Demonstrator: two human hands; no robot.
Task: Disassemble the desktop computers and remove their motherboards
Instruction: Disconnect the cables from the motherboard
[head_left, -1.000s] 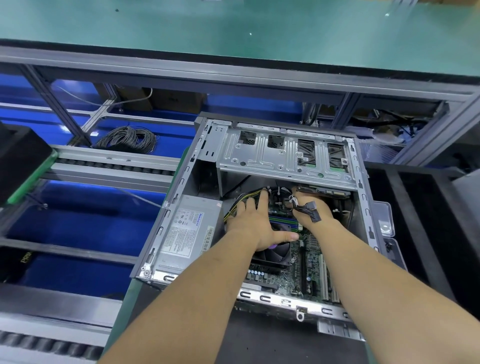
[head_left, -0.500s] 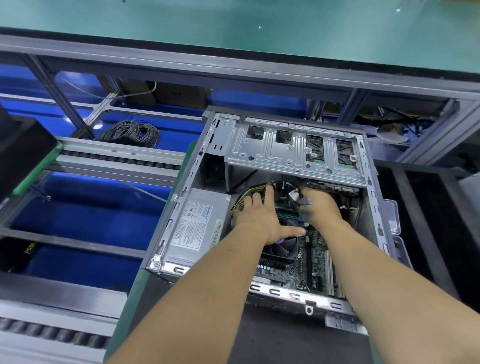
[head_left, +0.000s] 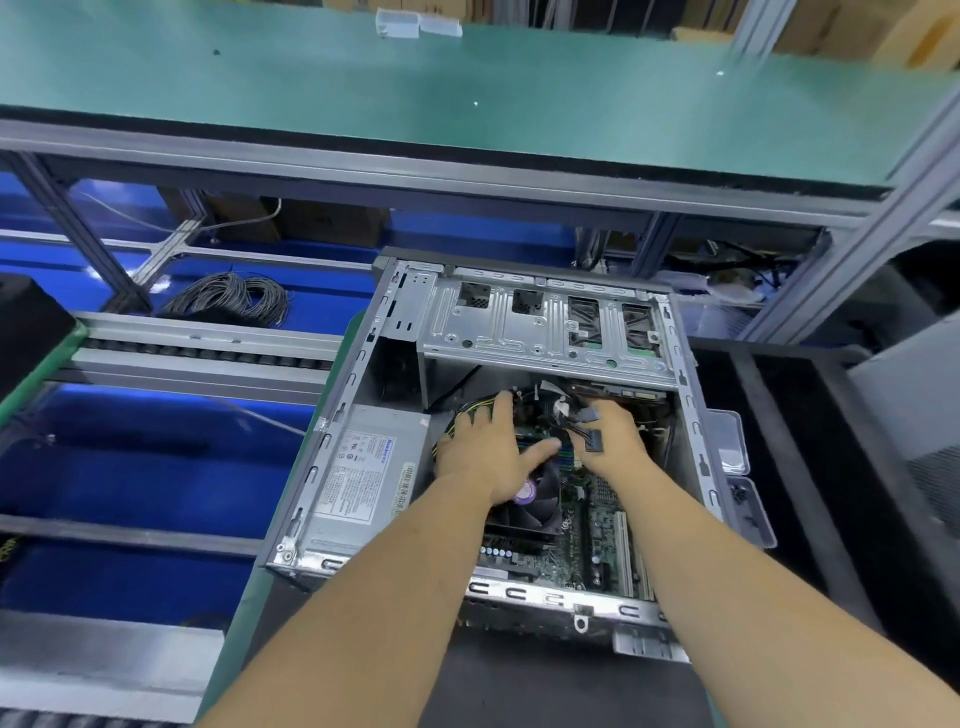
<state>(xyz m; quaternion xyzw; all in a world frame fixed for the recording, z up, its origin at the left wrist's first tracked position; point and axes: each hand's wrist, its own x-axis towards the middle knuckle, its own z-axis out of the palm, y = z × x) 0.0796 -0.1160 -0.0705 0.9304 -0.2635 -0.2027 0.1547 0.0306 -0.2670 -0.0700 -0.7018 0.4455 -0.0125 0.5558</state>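
Computer case (head_left: 332, 457), side panel off, lies open on the dark mat (head_left: 545, 686) at the near edge of my bench, with the motherboard (head_left: 597, 540) seated in its floor. Since half a second ago both my hands have stayed deep inside, under the drive cage (head_left: 545, 327); the view has tilted up slightly, so more of the green shelf (head_left: 467, 93) above now shows.

My left hand (head_left: 483, 452) lies flat and wide, fingers straight over the yellow and black wires (head_left: 462, 415), thumb stretched out right above the fan (head_left: 540, 493). My right hand (head_left: 613, 441) has shifted a little: its fingers are curled round a bundle of cables, and a dark plug (head_left: 594, 440) now hangs clear at the thumb side, where earlier it was tucked closer in.

What the right fingertips are gripping beneath the cage edge I cannot make out; that region is blurred and shadowed. My forearms cover the middle of the motherboard, and only its near strip and the card slots (head_left: 623, 551) on the right show.

Power supply (head_left: 363, 467), label up, sits in the case to the left of my left hand. Left of the case runs a roller track (head_left: 197, 353) over blue bins, with a coil of grey cable (head_left: 234, 301) lying beyond it. A clear plastic box (head_left: 732, 441) rests just outside the right wall of the case. A black block (head_left: 26, 327) is cut off at the left edge.
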